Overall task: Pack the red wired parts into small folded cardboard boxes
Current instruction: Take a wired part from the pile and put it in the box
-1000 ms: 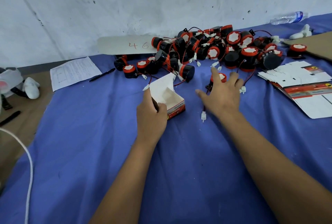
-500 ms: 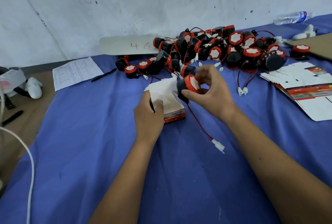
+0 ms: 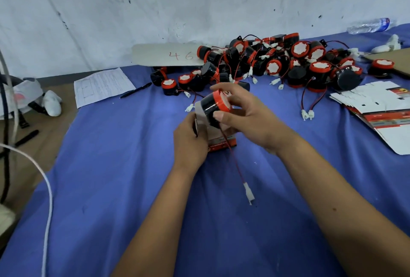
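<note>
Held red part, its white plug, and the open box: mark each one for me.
Held red part point(image 3: 214, 105), head view, on its black side wall.
White plug point(image 3: 249, 193), head view, on the plug body at the wire's end.
Open box point(image 3: 221, 142), head view, on its printed front wall.

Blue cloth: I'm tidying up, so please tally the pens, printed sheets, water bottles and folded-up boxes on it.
Pen: 1
Printed sheet: 1
Water bottle: 1
Folded box: 1
Total: 4
</note>
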{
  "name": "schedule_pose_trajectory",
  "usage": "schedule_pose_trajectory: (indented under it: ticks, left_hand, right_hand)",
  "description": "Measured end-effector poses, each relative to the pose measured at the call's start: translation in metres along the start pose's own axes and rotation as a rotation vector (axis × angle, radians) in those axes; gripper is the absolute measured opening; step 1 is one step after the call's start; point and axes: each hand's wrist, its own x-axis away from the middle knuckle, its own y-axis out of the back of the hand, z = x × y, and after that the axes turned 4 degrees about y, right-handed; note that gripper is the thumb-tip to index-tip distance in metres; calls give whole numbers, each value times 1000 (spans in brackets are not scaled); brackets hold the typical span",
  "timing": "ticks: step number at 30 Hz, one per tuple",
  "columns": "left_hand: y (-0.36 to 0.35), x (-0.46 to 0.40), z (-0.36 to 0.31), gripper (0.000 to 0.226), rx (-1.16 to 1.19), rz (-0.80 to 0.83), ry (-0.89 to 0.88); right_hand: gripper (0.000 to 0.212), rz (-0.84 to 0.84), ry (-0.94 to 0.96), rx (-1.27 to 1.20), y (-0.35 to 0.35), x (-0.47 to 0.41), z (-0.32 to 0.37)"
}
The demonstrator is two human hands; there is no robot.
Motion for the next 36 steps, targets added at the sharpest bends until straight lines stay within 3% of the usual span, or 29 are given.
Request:
schedule_pose_trajectory:
  ticks: [4,6,9,15,21,26,31,36]
  left_hand:
    - [-1,1,-1,28,5,12,-31]
    - [0,2,-2,30,22,29,-21]
    - [3,-1,1,12,130,139,53]
    - [9,-2,-4,50,502,359,200]
    - [7,0,-8,56,476,370,169]
    - [12,0,-9,53,452,378,203]
    - [12,-1,-11,53,452,369,221]
    - [8,1,-9,44,418,317,229]
  right_hand:
    - [56,0,51,731,3,-4,1]
    - [55,10,-4,876,-6,-4,2]
    - [52,5,-62,899,-12,-6,4]
    - [56,-1,-17,1068,-16,-6,14]
    - [40,89,26,1167,-30,-3,11]
    - [33,15,-3,1205,-22,-9,10]
    - [23,0,130,1169,-18,-5,2]
    - [12,-56,143,1216,-25,1,-3]
